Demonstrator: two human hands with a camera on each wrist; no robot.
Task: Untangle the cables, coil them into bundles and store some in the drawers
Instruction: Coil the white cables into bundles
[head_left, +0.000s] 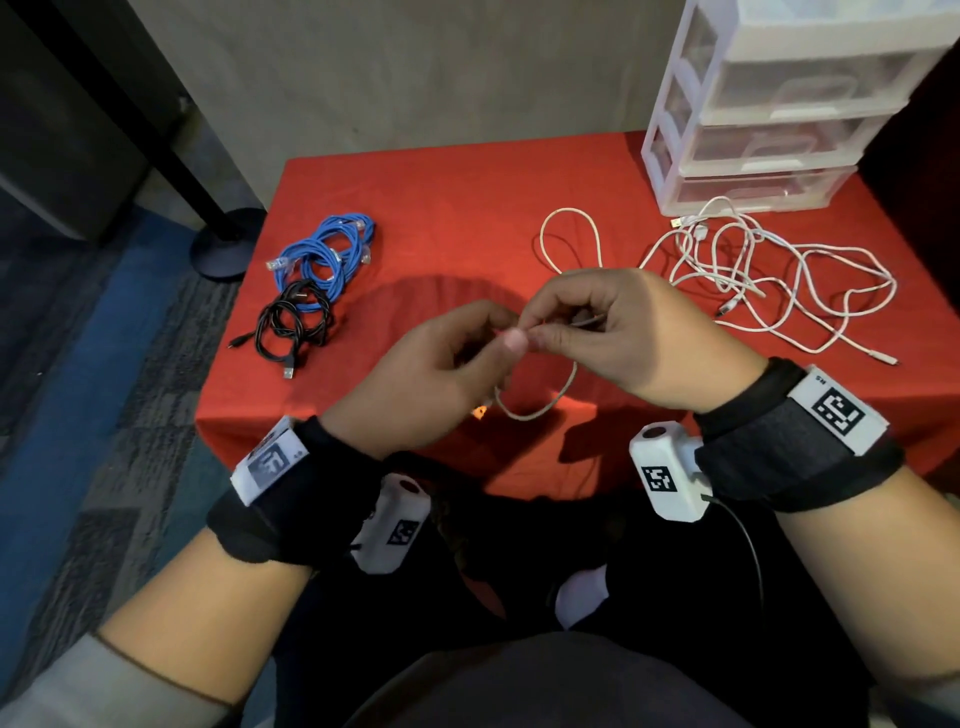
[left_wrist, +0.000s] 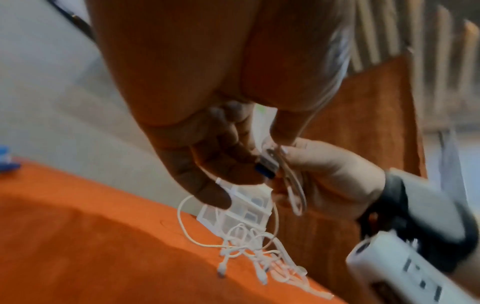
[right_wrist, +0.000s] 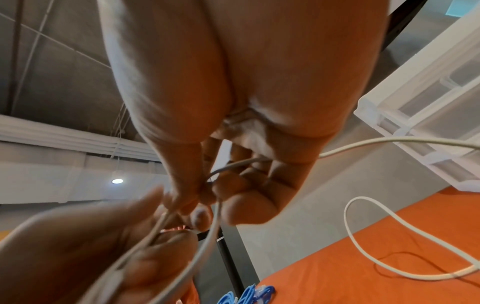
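Both hands meet above the front middle of the red table (head_left: 441, 197). My left hand (head_left: 511, 330) and right hand (head_left: 540, 327) pinch the same white cable (head_left: 571, 234) fingertip to fingertip. One loop of it lies on the cloth behind the hands; another hangs below them. In the left wrist view my left hand (left_wrist: 259, 152) curls around the cable's USB plug (left_wrist: 267, 166). In the right wrist view my right hand (right_wrist: 215, 205) pinches the white cable (right_wrist: 389, 142), which trails off to the right. A tangle of white cables (head_left: 779, 275) lies at the right.
A coiled blue cable (head_left: 327, 254) and a coiled black cable (head_left: 291, 322) lie at the table's left. A white drawer unit (head_left: 769, 104) with its drawers closed stands at the back right corner. A dark stand base (head_left: 223, 249) sits on the floor, left of the table.
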